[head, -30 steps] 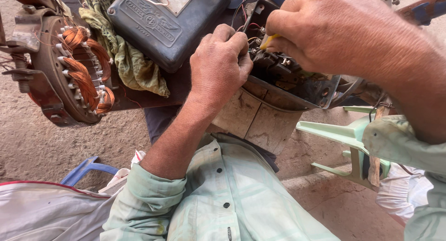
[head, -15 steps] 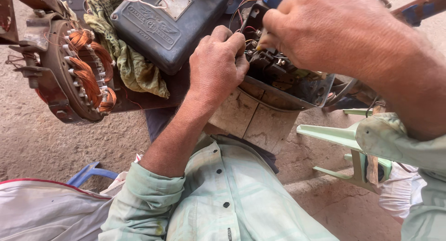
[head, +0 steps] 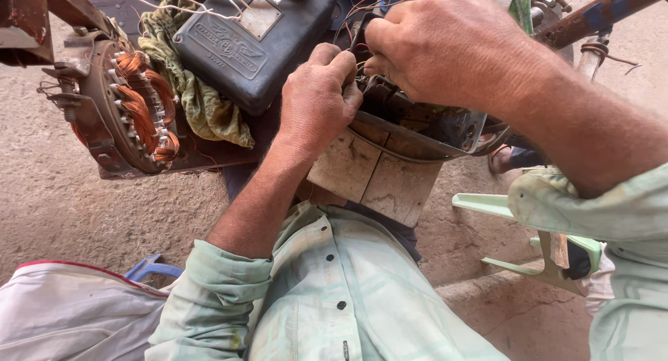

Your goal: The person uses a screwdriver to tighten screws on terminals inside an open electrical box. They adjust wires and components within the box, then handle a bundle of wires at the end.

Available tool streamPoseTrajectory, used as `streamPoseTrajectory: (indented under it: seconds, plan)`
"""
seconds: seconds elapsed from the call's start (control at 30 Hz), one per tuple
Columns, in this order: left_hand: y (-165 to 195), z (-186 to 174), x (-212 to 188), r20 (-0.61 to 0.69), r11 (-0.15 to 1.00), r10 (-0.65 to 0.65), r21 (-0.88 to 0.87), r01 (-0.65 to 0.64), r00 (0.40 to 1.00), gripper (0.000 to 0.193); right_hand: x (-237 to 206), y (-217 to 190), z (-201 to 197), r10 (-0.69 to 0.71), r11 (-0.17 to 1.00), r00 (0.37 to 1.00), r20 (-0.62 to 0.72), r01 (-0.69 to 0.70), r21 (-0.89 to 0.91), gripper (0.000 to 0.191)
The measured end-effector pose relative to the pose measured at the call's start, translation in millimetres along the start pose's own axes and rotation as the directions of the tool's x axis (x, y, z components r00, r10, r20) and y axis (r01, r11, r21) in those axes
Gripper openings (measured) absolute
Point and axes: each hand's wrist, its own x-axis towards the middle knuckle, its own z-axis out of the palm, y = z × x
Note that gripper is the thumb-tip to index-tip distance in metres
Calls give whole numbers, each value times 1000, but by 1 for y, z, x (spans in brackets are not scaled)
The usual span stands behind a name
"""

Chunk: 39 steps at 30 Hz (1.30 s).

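Head view: our left hand (head: 316,100) and right hand (head: 445,44) pinch thin wires (head: 355,13) over the open metal box (head: 424,128), whose long axis slants down to the right. Since a moment ago everything sits lower in frame. Wound stator (head: 132,110) crowds the left; bare ground lies below

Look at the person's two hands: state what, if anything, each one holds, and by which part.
Both the left hand and the right hand pinch into thin wires at the top of an open metal box. Their fingertips hide the exact hold, so which wire cannot be told.
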Motion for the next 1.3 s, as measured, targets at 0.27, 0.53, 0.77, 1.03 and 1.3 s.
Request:
streamPoseTrajectory:
  seconds: [0.27,0.53,0.77,1.03,1.3]
  plan:
    - [9,-11,13,209,990,-143,51,135,967,13,-2,1,3,-179,977,944,-277,203,62,19]
    - [18,-3,14,54,975,48,215,-58,997,22,-9,0,12,-33,999,986,-162,34,5,25]
    - [22,1,6,-8,970,90,228,-86,996,11,-9,2,15,-221,967,931,-289,248,60,16]
    - [8,-13,-6,82,891,-172,-412,190,982,6,-15,-3,20,-64,997,963,-263,74,28,12]
    - [10,-5,-10,46,800,-194,-570,185,980,8,-30,0,22,28,986,966,-256,16,166,30]
